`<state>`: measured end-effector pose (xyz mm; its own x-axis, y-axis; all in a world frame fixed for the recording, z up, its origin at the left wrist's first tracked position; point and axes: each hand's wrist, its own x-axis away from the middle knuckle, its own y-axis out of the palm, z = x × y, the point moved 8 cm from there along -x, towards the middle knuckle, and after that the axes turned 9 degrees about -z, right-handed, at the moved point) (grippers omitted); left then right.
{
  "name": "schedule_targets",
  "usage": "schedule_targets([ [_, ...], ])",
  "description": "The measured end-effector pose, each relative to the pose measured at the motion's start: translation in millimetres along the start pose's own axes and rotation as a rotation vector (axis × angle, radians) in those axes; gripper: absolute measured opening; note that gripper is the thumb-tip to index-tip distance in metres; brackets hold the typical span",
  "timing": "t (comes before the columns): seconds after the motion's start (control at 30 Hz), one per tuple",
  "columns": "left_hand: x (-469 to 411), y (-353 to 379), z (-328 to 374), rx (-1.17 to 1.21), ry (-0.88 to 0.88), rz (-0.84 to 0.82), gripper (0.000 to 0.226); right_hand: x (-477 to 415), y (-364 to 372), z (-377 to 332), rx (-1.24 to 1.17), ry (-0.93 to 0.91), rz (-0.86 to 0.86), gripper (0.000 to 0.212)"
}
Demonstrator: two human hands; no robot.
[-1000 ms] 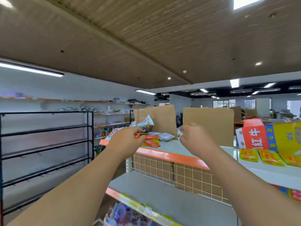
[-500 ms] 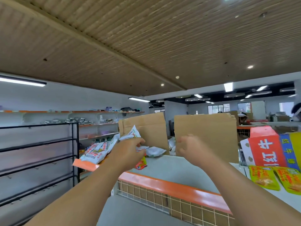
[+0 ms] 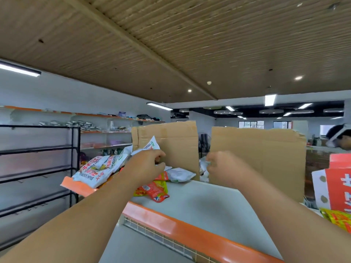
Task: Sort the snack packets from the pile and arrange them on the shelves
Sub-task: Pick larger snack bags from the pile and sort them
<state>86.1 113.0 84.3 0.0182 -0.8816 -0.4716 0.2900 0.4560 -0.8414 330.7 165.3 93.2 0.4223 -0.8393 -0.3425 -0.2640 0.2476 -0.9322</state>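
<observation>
So both arms reach out over the top shelf [image 3: 201, 205], the grey one with the orange front edge. The left hand [image 3: 146, 168] has its fingers [image 3: 161, 154] curled round a white snack packet [image 3: 151, 146], which sticks up above the knuckles in front of the left cardboard sheet [image 3: 171, 141]. The right hand [image 3: 226, 168] is up at about the same height, just right of the gap between the two cardboard sheets. Its fingers are curled in toward some white packets [image 3: 203, 165] tucked in that gap, but honestly I can't tell if it's pinching one or just balled up next to them.

The pile itself is at the left end of the shelf. A bunch of white bags with red print [image 3: 98, 169] hangs over the orange corner, a few red and yellow packets [image 3: 154, 190] lie just under the left wrist, and one flat white packet [image 3: 180, 174] sits against the foot of the left cardboard.

The right cardboard sheet [image 3: 256, 158] stands upright behind the right arm. Far right there's a red and white carton [image 3: 336, 188] with yellow packets [image 3: 338, 218] in front of it. A black wire rack [image 3: 73, 158] stands off to the left, and wall shelves [image 3: 98, 128] run along the far wall behind it.
</observation>
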Motion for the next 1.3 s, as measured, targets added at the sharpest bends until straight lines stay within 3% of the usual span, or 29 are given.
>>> schedule_targets([
  [0.4, -101.3, -29.1, -133.9, 0.113, 0.009, 0.042, 0.034, -121.7, 44.3, -37.1, 0.077, 0.125, -0.070, 0.021],
  [0.63, -158.8, -14.0, -222.2, -0.001, -0.123, -0.171, 0.036, -172.3, 85.6, -61.0, 0.121, 0.163, -0.186, 0.025],
  [0.77, -173.2, 5.9, -245.5, -0.003, -0.147, -0.305, 0.058, -182.0, 115.2, -60.9, 0.136, 0.201, -0.242, 0.028],
  [0.9, -174.5, 11.5, -246.6, 0.038, -0.156, -0.335, 0.066, -180.2, 145.2, -43.0, 0.133, 0.207, -0.273, 0.011],
  [1.0, -169.9, 18.1, -244.1, 0.105, -0.171, -0.372, 0.064, -173.8, 156.6, -33.5, 0.065, 0.251, -0.295, 0.025],
  [1.13, -170.0, 28.0, -240.4, 0.170, -0.145, -0.399, 0.063, -171.0, 164.8, -24.2, 0.090, 0.271, -0.330, 0.062],
  [1.23, -176.1, 30.4, -241.1, 0.196, -0.128, -0.400, 0.062, -173.8, 164.3, -25.1, 0.139, 0.251, -0.308, 0.027],
  [1.3, -180.1, 30.8, -240.7, 0.170, -0.112, -0.402, 0.061, -174.5, 162.8, -22.8, 0.141, 0.244, -0.265, 0.025],
])
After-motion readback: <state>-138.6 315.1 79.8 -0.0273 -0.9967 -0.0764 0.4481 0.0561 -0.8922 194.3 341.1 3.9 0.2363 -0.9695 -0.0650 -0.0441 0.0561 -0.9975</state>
